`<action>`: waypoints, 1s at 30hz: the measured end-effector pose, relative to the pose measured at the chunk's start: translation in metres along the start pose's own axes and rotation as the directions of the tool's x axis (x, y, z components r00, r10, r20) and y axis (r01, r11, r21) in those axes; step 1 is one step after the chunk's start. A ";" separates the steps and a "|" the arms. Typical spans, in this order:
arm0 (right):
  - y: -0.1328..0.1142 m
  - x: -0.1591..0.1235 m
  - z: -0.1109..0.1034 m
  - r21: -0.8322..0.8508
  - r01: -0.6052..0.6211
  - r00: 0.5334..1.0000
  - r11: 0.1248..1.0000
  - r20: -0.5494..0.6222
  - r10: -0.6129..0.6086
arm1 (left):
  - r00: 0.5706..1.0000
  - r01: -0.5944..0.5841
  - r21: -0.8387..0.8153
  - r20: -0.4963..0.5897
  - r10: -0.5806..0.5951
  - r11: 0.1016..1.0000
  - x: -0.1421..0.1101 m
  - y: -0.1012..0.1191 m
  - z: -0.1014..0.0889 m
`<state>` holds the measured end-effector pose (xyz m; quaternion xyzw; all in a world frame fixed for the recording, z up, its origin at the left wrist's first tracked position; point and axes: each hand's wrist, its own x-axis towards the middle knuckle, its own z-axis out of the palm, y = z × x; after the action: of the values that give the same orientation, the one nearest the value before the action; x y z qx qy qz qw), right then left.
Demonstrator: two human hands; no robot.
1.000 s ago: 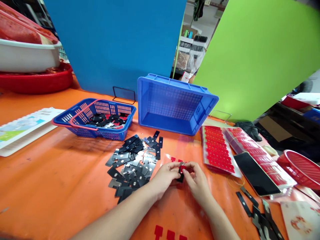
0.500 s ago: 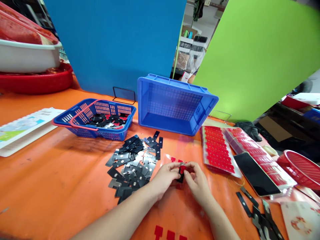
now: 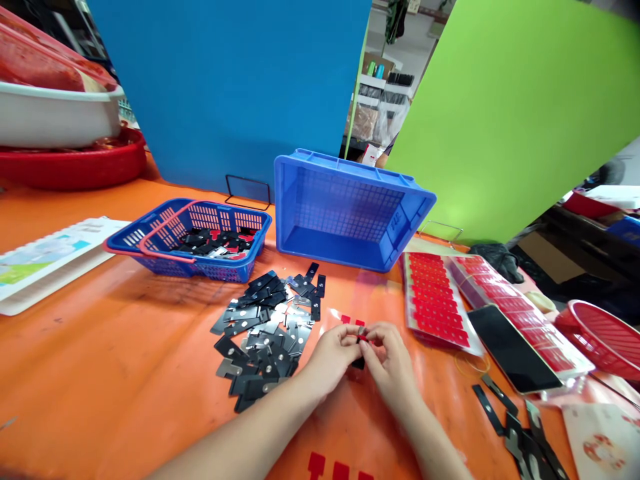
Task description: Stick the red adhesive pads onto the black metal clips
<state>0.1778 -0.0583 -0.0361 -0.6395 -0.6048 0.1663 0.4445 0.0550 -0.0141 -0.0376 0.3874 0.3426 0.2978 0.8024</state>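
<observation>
Between my fingertips is a small black metal plate (image 3: pixel 358 363) with a red sticker (image 3: pixel 361 338) on its upper part. My left hand (image 3: pixel 331 352) pinches the plate from the left. My right hand (image 3: pixel 389 353) closes on it from the right, its thumb lying over the red sticker, so much of both is hidden. Just left of my hands lies a loose pile of black and silvery metal plates (image 3: pixel 270 343). Under and behind my hands is a clear sheet with red T-shaped stickers (image 3: pixel 345 320); more such red stickers (image 3: pixel 316 465) show at the bottom edge.
A blue basket (image 3: pixel 220 268) with a pink handle holds stickered plates. Beside it a blue bin (image 3: pixel 335 250) lies tipped on its side. To the right are red sticker sheets (image 3: pixel 435 293), a phone (image 3: pixel 515 350), several loose plates (image 3: pixel 525 433) and a red basket (image 3: pixel 600 333).
My right thumb has moved up and left onto the red sticker, and my fingers have drawn closer together. Less of the plate and sticker shows now.
</observation>
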 end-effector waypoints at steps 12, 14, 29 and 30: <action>-0.001 0.002 -0.001 0.163 -0.222 0.975 0.961 0.026 0.221 | 0.999 0.035 0.053 -0.011 -0.035 0.998 -0.002 0.003 0.002; -0.002 0.002 -0.001 0.157 -0.235 0.972 0.959 0.028 0.234 | 0.999 0.033 0.058 -0.007 -0.032 0.998 -0.002 0.003 0.001; 0.001 0.003 0.003 0.163 -0.257 0.966 0.952 0.026 0.257 | 0.999 0.030 0.090 -0.016 -0.028 0.995 0.000 -0.001 -0.001; 0.002 0.003 0.004 0.195 -0.264 0.964 0.945 0.021 0.265 | 1.000 0.025 0.094 -0.017 -0.024 0.995 0.001 -0.002 -0.001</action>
<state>0.1766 -0.0541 -0.0392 -0.6683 -0.4932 0.2814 0.4805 0.0547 -0.0141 -0.0398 0.4182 0.3671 0.2744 0.7842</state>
